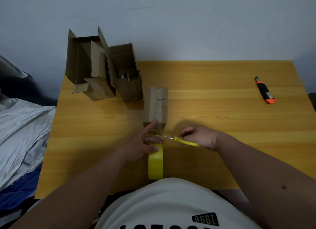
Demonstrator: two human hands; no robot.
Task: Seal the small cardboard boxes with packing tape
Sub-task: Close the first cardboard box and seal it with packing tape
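Far L of the left hand, grey bedding [20, 134] lies off the desk [213, 126]. Two open boxes [102, 71] stand beyond it. Left hand [143, 143] pinches the yellow tape strip [155, 162], index finger touching the closed small box [156, 107] just ahead. Right hand [200, 136] grips yellow scissors [177, 139], blades at the tape. Box cutter [265, 90] lies well R.

place: home bedroom | cues: rumpled bedding [22, 134] beside wooden table [205, 109]
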